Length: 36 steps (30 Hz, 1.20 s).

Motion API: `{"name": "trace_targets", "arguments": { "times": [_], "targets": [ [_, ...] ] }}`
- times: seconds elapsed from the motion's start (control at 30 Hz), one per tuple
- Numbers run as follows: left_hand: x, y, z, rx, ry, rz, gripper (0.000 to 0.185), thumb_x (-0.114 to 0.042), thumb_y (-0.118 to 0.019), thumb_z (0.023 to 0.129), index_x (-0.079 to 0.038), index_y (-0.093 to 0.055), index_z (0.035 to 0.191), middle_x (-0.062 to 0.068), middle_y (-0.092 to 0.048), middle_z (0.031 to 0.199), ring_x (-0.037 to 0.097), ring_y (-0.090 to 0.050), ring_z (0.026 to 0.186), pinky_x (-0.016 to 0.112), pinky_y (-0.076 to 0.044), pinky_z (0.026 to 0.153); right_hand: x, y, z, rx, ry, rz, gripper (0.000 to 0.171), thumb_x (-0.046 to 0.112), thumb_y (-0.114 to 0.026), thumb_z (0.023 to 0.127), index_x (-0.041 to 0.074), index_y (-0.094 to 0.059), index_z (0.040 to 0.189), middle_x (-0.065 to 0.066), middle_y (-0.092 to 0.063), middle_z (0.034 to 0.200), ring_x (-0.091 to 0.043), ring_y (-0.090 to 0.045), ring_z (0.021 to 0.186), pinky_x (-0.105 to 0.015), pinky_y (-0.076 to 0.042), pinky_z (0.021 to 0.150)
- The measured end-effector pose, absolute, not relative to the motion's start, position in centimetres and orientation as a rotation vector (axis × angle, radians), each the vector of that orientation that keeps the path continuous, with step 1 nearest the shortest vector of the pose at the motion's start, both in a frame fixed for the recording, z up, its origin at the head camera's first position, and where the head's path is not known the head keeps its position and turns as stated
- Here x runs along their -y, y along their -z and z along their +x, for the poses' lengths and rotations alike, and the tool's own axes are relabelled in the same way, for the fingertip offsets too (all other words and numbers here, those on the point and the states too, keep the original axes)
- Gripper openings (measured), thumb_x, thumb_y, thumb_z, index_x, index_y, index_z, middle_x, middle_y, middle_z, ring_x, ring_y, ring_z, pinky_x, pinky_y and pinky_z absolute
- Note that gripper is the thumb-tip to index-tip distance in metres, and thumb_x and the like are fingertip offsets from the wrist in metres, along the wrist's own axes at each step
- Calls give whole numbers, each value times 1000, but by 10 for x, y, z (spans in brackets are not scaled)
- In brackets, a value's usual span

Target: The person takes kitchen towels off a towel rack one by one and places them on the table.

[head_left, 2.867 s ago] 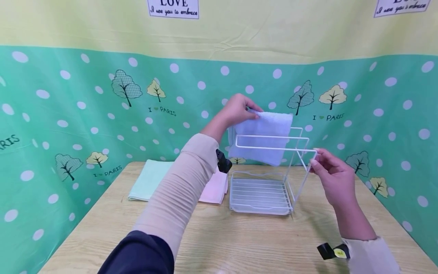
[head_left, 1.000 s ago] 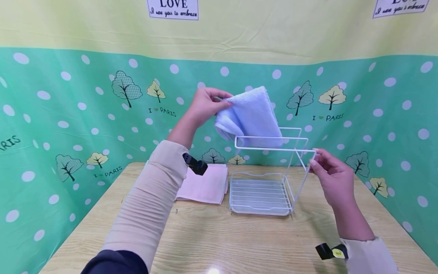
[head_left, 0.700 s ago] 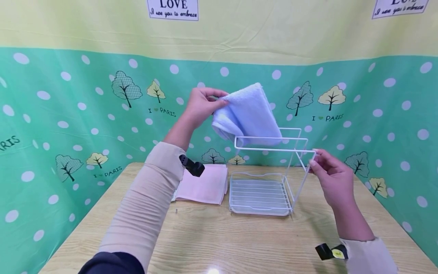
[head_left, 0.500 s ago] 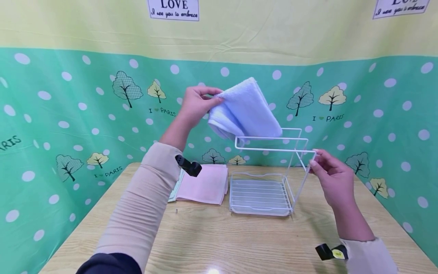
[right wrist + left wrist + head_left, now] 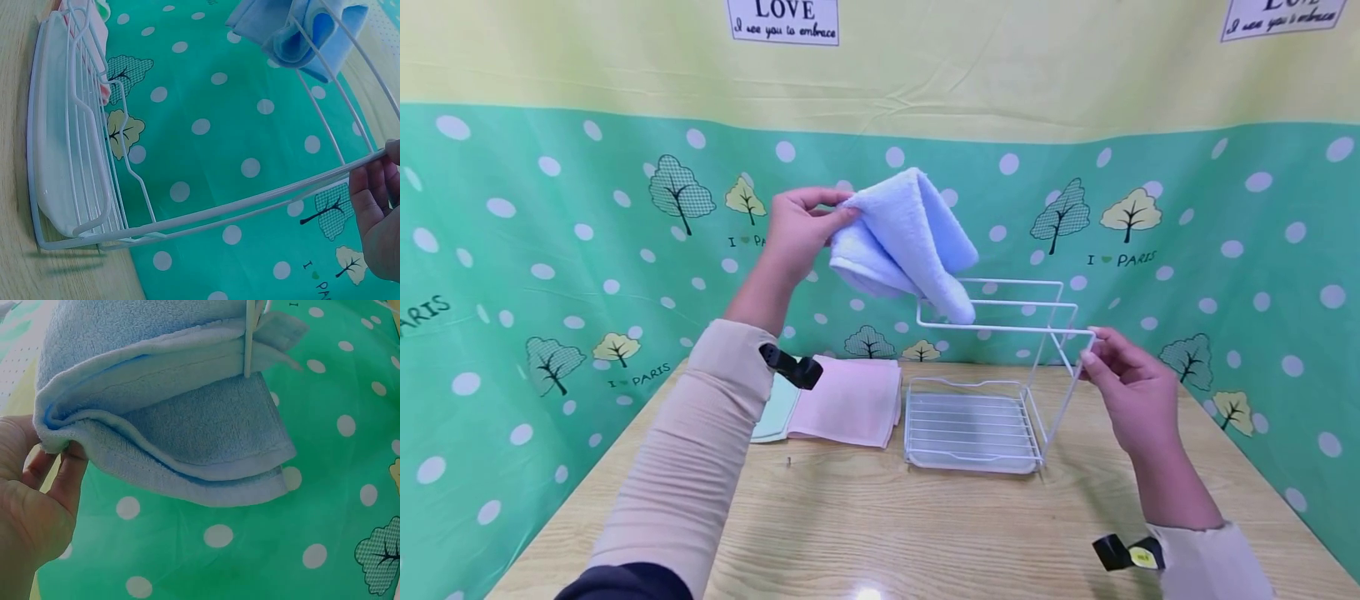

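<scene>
A folded light blue towel (image 5: 895, 229) hangs from my left hand (image 5: 799, 227), pinched at its left edge between thumb and fingers. Its lower right corner droops over the left end of the white wire rack's (image 5: 1000, 327) top bars. In the left wrist view the towel (image 5: 187, 419) shows loose folded layers beside a white bar. My right hand (image 5: 1131, 387) grips the rack's upper right corner; the right wrist view shows the fingers of this hand (image 5: 378, 206) around the frame's end. The rack stands upright on the table, with a pale tray (image 5: 970, 425) at its base.
Left of the rack, a folded pink towel (image 5: 848, 402) lies on the wooden table (image 5: 880, 525). A mint green towel (image 5: 777, 410) lies beside it, partly hidden by my left sleeve. A green dotted curtain (image 5: 587, 275) hangs behind.
My left hand has drawn the blue towel up and leftward from the rack's top bars, and the towel has folded over. My right hand and the rack have stayed in place.
</scene>
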State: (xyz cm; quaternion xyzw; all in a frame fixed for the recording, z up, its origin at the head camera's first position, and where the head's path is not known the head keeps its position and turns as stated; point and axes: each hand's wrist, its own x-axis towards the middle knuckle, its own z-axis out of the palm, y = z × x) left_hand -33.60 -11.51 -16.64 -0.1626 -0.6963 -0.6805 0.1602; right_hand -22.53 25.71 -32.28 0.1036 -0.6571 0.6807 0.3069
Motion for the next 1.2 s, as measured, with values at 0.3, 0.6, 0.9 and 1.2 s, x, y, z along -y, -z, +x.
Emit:
{"name": "trace_targets", "arguments": {
  "times": [0.3,0.6,0.9,1.2],
  "targets": [
    [132,170,-332,1969,1960,-432,18,-6,-81,79,-7,-78,97,14,-71,102,24,-70,81,28,-58,66,-258,323,-223,1786,-1776,242,33,-6,-64,90,-2,-65,123,-3,-61,90,-15,-57,81,-19,-55,74],
    [151,180,-331,1908,1972,-410,17,-4,-81,79,-6,-78,95,14,-69,105,22,-70,79,26,-58,64,-258,323,-223,1798,-1773,214,33,-7,-62,91,-1,-65,123,-2,-61,89,-14,-57,81,-19,-55,74],
    [175,190,-325,1769,2033,-348,15,-2,-80,79,-6,-78,93,11,-67,103,20,-71,81,26,-58,67,-258,323,-223,1801,-1781,200,33,-6,-63,91,0,-65,123,-1,-62,90,-14,-59,81,-19,-55,75],
    [195,202,-321,1712,2056,-262,12,2,-77,81,-6,-78,90,9,-69,97,17,-70,81,26,-58,67,-257,323,-223,1807,-1779,193,33,-5,-64,91,0,-65,124,-1,-61,90,-14,-58,81,-19,-55,74]
  ]
}}
